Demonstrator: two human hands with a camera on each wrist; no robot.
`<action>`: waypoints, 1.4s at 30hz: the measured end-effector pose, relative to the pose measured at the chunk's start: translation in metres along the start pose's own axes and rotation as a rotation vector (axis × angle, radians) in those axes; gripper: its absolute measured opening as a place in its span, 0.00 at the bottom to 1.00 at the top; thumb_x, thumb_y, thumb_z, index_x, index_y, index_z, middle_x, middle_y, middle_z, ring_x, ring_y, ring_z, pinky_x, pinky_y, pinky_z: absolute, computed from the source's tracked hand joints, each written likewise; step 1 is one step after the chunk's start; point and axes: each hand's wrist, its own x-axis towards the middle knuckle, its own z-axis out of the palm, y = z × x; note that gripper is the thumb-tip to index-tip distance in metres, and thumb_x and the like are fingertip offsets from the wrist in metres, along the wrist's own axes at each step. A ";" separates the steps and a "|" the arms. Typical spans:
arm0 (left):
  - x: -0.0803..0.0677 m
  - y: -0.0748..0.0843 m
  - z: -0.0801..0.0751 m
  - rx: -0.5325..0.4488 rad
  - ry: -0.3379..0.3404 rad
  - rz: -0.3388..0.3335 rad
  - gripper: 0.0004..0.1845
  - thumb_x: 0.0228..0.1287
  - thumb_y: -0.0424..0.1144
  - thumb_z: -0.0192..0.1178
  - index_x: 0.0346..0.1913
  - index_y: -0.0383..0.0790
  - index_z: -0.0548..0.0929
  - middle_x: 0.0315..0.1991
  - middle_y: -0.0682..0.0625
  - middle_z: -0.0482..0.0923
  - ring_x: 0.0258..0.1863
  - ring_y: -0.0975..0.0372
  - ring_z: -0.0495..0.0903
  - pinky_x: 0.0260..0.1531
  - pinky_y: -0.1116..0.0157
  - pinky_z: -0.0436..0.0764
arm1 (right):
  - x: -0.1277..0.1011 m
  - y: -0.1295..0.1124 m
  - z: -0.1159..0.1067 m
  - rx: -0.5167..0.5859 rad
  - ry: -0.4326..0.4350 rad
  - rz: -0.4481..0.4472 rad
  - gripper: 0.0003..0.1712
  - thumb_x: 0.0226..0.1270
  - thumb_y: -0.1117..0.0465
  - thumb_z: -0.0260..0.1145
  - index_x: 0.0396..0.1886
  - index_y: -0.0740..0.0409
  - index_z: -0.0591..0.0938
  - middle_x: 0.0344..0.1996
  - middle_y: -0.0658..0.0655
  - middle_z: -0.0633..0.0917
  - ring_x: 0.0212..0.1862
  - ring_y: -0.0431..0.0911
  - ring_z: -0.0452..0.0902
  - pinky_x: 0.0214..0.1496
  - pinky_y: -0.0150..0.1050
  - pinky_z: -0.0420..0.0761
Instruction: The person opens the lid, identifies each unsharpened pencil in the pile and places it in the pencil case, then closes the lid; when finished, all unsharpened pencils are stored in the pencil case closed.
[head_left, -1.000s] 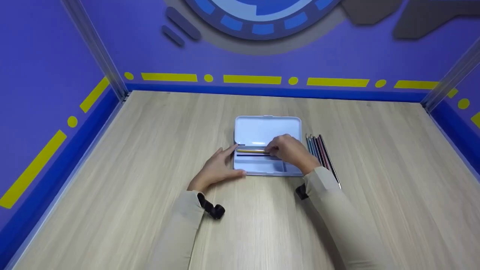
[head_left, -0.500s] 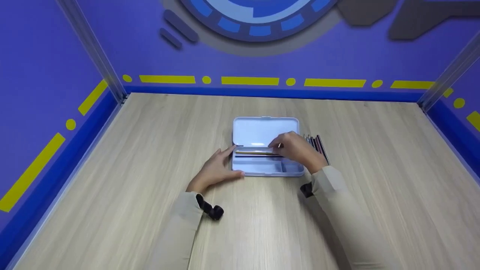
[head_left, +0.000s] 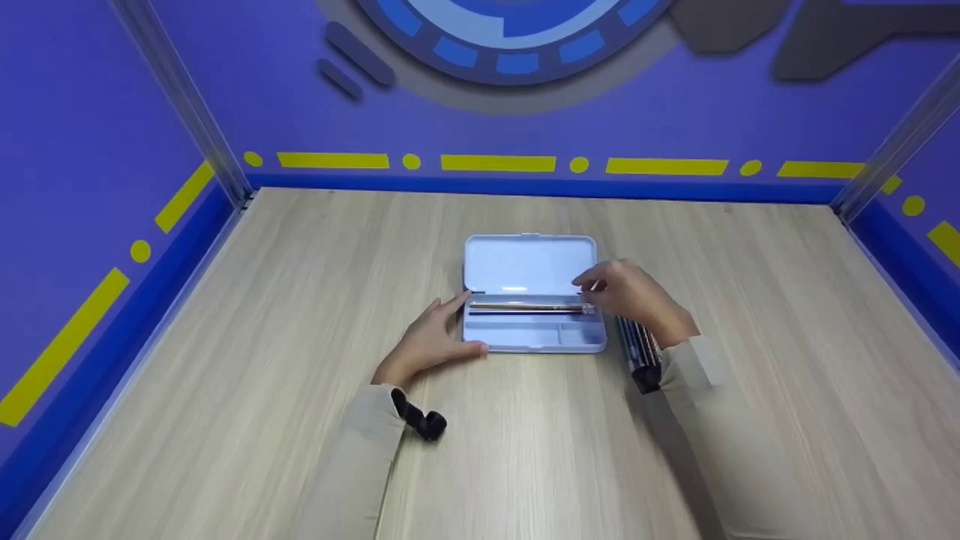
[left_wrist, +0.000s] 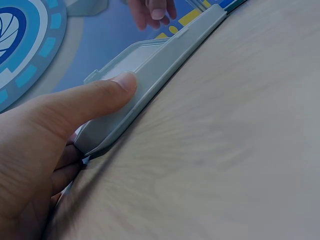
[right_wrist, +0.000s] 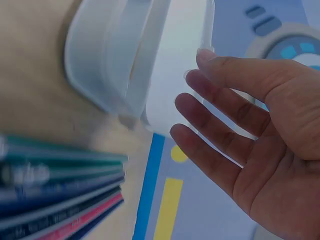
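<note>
A white pencil case [head_left: 530,259] lies on the table with its lid folded back. Its left end is held by my left hand [head_left: 427,341], thumb at the front edge and fingers round toward the hinge side. In the left wrist view the thumb presses the case's front wall [left_wrist: 165,65]. Inside, a yellow pencil [head_left: 517,307] and a dark pencil [head_left: 517,313] lie lengthwise in the rear compartment. My right hand [head_left: 637,296] hovers above the case's right end. The right wrist view shows that hand's fingers [right_wrist: 215,130] loosely bent, with nothing between them.
Several coloured pencils [right_wrist: 65,170] lie side by side on the table to the right of the case, partly under my right wrist in the head view. Blue panels with yellow dashes [head_left: 498,163] rise behind the table and along both sides.
My right hand has let go of the yellow pencil, which now lies in the case, and has moved right. The left hand keeps its grip on the case.
</note>
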 end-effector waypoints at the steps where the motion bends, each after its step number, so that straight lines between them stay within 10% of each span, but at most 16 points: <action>1: 0.000 0.000 0.000 0.001 0.000 0.001 0.55 0.41 0.63 0.73 0.74 0.57 0.59 0.75 0.48 0.57 0.76 0.45 0.46 0.72 0.44 0.53 | -0.001 0.003 -0.001 0.005 0.000 0.009 0.15 0.60 0.70 0.67 0.48 0.64 0.85 0.42 0.62 0.87 0.42 0.51 0.83 0.47 0.47 0.84; 42: 0.000 -0.002 0.000 0.015 0.004 0.000 0.55 0.41 0.63 0.73 0.74 0.57 0.58 0.74 0.48 0.58 0.76 0.44 0.45 0.72 0.44 0.51 | -0.053 0.079 -0.020 0.109 -0.166 0.315 0.32 0.61 0.58 0.69 0.59 0.75 0.74 0.46 0.73 0.82 0.45 0.58 0.80 0.48 0.54 0.80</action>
